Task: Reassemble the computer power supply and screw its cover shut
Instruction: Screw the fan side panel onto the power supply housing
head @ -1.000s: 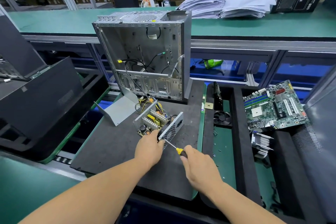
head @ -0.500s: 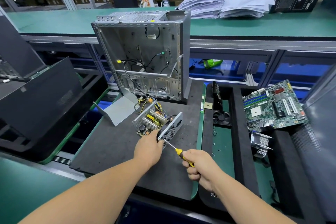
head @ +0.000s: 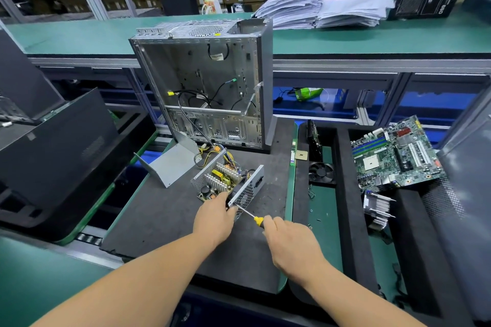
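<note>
Dark foam mat (head: 164,223), power supply (head: 225,183), cover (head: 172,164), case (head: 210,82)

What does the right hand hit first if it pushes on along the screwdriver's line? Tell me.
The right hand points its screwdriver up-left at the power supply. The tip seems already at its perforated fan panel, beside the left hand, so it likely meets that panel first.

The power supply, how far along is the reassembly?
Done: board sits inside the power supply. In hand: left hand steadies it while right hand drives a screwdriver into its fan panel. Left: the cover lies apart, unfitted.
</note>
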